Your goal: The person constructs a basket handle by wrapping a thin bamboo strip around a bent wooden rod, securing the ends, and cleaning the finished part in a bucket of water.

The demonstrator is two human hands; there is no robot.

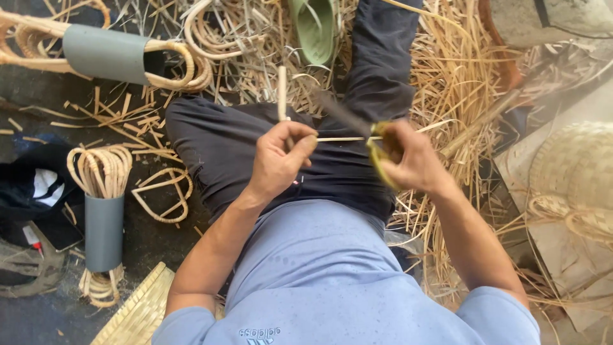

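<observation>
Taking the person's dark trousers [236, 144] as the landmark: far to their left, on the dark floor, a grey tube [104, 231] stands upright with a bundle of cane loops [101, 169] sticking out of its top. Up and left of the trousers a second grey tube [105, 53] lies on its side, with bent cane running through it. Just left of the trousers lies a loose cane loop [163, 195], and below that a flat woven mat [137, 314] shows at the picture's lower edge.

Over the trousers, the left hand [281, 160] has its fingers closed around a short cane stick [282, 92], which stands upright out of the fist. A thin strip [341, 138] runs sideways from this hand to the right hand [408, 160]. The right hand's fingers are wrapped tight on a yellowish handle [377, 160] of a knife whose blurred dark blade [345, 115] points up and left, across the strip.

Above the trousers a green sandal [315, 29] lies among cane shavings. Right of the trousers is a thick heap of pale straw-like strips [453, 83], and far right a woven basket [575, 166] rests on a board.
</observation>
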